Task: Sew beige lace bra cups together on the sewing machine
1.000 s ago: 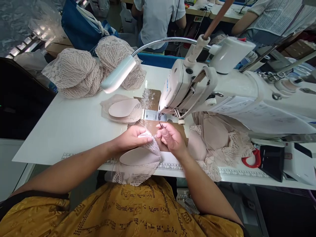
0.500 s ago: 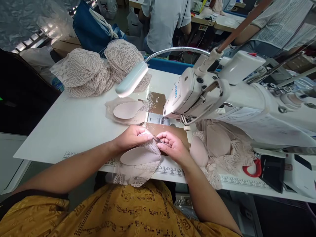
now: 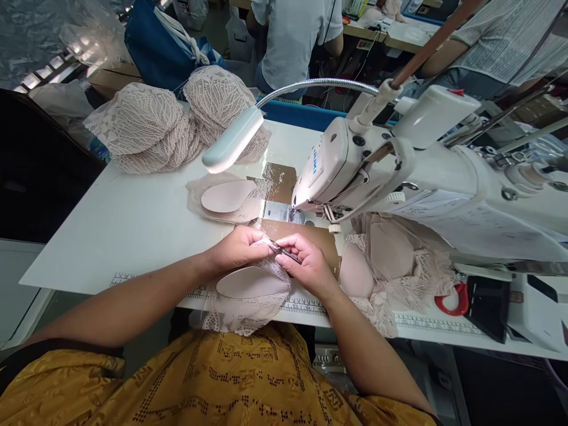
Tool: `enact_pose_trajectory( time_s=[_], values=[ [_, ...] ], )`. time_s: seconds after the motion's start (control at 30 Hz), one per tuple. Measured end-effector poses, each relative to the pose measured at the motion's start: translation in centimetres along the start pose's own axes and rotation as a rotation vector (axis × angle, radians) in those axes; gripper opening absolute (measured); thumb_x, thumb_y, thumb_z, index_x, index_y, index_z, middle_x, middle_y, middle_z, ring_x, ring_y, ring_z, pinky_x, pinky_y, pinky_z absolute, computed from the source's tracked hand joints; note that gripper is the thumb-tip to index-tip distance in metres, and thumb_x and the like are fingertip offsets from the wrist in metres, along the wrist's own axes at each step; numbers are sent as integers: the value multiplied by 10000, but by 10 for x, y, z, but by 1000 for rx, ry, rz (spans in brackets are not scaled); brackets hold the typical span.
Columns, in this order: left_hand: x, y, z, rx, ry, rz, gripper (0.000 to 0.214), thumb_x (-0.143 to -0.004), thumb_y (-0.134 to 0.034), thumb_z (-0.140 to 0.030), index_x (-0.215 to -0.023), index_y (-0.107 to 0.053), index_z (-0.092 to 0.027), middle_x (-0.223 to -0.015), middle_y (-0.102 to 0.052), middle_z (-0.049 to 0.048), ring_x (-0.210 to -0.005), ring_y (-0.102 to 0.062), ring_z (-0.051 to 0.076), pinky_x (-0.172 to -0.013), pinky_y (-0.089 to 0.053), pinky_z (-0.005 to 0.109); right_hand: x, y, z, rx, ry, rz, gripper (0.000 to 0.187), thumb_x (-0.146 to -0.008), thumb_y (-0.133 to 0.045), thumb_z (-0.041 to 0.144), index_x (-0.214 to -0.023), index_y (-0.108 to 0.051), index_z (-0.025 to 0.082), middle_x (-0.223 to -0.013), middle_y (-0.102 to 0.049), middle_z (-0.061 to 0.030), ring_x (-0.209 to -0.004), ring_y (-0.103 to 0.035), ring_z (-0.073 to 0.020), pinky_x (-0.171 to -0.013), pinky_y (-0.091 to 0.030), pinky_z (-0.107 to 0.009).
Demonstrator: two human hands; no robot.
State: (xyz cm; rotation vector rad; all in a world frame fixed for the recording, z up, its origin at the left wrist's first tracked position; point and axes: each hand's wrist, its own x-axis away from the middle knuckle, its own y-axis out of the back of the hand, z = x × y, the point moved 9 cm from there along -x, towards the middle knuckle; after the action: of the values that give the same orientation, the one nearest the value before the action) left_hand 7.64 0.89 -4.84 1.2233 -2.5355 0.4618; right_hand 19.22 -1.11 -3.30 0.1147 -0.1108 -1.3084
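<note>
My left hand (image 3: 237, 248) pinches the upper edge of a beige lace bra cup (image 3: 251, 290) that lies over the near table edge, in front of the sewing machine (image 3: 399, 171). My right hand (image 3: 306, 263) is closed on a small pair of thread snips (image 3: 284, 253), with the blades pointing left at the lace edge just beside my left fingertips. A second padded cup (image 3: 226, 198) lies flat to the left of the needle plate (image 3: 277, 211).
A pile of lace cups (image 3: 173, 121) sits at the back left of the white table (image 3: 128, 231). More cups and lace (image 3: 386, 260) are heaped under the machine arm on the right. The gooseneck lamp (image 3: 233, 140) hangs above the plate. Red-handled scissors (image 3: 450, 302) lie right. Other people work behind.
My right hand has come down and left from near the needle, bringing the snips to the lace edge held by my left hand. The left hand has barely moved.
</note>
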Motion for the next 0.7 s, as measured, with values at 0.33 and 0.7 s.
enact_pose_trajectory(
  time_s=[0.33, 0.7],
  values=[
    [0, -2, -2, -3, -47, 23, 292, -793, -692, -354, -674, -588, -108, -581, -448, -40, -532, -367, 62, -499, -252, 194, 0, 5, -1, -7, -26, -51, 174, -820, -680, 342, -931, -646, 214, -882, -689, -29, -808, -653, -172, -730, -526, -316],
    [0, 1, -6, -76, -98, 46, 245, -839, -658, -365, -799, -674, -124, -655, -596, -1, -568, -490, 93, -534, -361, 208, 2, 7, -15, -141, -103, -25, 322, -798, -690, 436, -1010, -594, 214, -864, -654, -22, -735, -615, -150, -650, -498, -285]
  ],
)
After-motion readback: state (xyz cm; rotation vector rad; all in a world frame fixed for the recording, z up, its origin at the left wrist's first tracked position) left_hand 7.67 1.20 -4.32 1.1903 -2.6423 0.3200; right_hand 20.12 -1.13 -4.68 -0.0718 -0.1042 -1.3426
